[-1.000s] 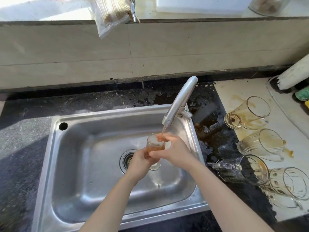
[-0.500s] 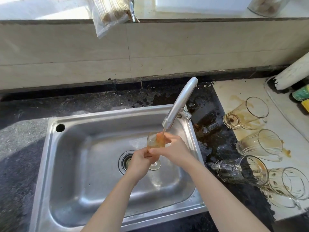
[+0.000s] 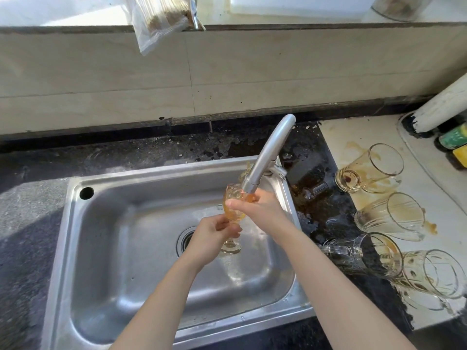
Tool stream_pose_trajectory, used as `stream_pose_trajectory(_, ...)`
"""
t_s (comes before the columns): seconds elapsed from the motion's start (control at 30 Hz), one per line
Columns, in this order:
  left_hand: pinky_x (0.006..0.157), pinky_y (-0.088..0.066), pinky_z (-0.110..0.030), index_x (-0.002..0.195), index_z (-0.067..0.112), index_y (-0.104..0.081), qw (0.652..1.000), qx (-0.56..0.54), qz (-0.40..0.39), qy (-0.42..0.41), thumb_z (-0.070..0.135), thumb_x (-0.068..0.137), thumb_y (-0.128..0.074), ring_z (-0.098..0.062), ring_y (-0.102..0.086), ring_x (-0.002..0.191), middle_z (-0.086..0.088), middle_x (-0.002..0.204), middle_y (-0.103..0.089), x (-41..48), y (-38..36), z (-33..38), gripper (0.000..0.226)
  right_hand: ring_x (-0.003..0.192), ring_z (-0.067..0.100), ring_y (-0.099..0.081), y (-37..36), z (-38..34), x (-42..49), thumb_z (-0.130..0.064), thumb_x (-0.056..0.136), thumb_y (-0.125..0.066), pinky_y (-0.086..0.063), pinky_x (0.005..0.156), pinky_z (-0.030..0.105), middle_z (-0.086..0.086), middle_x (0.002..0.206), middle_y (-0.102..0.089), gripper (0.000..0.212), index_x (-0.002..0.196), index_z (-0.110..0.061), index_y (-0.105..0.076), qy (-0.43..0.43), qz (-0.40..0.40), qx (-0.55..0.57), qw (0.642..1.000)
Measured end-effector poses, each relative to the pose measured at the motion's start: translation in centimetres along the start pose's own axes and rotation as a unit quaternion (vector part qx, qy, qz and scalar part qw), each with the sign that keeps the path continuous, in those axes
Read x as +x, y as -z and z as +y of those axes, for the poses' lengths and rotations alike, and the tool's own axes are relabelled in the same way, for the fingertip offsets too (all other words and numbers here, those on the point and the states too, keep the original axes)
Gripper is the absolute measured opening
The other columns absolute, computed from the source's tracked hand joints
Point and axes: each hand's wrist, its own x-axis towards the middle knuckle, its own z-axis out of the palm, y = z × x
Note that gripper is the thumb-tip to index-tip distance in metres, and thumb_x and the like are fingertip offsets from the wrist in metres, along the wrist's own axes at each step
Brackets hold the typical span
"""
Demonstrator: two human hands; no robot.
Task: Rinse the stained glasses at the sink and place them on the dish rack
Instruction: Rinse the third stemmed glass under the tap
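Observation:
A small stemmed glass (image 3: 233, 209) with amber stain is held upright over the steel sink (image 3: 106, 248), its rim just under the spout of the grey tap (image 3: 267, 155). My left hand (image 3: 214, 236) grips its stem from the left. My right hand (image 3: 260, 207) wraps the bowl from the right, fingers at the rim. Several stained glasses lie on their sides on the counter to the right: one tumbler (image 3: 369, 169), another below it (image 3: 391, 215), a handled glass (image 3: 366, 256) and a mug (image 3: 429, 276).
The drain (image 3: 185, 242) sits in the sink's middle. Brown spill marks the dark counter (image 3: 313, 198) and the pale mat (image 3: 429, 188) under the glasses. A white pipe (image 3: 444, 104) and bottles stand far right. A plastic bag (image 3: 156, 21) hangs from the ledge.
Both hands have lifted the glass a little, bringing its rim closer under the spout. The left hand's grip now sits lower, on the stem.

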Motion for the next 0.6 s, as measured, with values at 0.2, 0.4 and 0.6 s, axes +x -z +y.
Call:
stream_pose_trajectory(0.2,0.061,-0.054,-0.028,0.085,-0.003,-0.064,0.999,-0.027,-0.034,0.023,0.014,0.097,-0.051,-0.013,-0.060,0.053,0.001,0.064,-0.059,-1.2,0.3,2.4,0.025,0.097,0.018,-0.063,-1.3,0.6,2.1,-0.035,0.082,-0.069,-0.053,0.090,0.038,0.005,0.102,-0.064,0.040,0.112,-0.012,-0.055,0.000,0.034,0.019,0.999)
stream_pose_trajectory(0.4,0.068,-0.054,-0.032,0.088,0.001,-0.065,0.975,-0.140,-0.055,0.166,0.017,0.100,-0.043,-0.011,-0.049,0.044,0.003,0.052,-0.046,-1.1,1.3,5.5,0.030,0.068,0.018,-0.061,-2.0,0.5,2.6,-0.027,0.090,-0.064,-0.055,0.080,0.046,0.002,0.069,-0.061,0.020,0.081,-0.009,-0.062,-0.063,0.107,0.164,0.979)
stream_pose_trajectory(0.6,0.047,-0.046,-0.020,0.074,0.007,-0.055,0.980,-0.080,-0.040,0.175,0.015,0.098,-0.042,-0.013,-0.042,0.047,0.002,0.052,-0.042,-1.4,1.3,7.7,0.028,0.072,0.017,-0.048,-2.7,-0.5,1.1,-0.016,0.089,-0.061,-0.042,0.066,0.033,0.010,0.081,-0.052,0.022,0.096,0.004,-0.053,0.057,0.152,0.039,0.986)
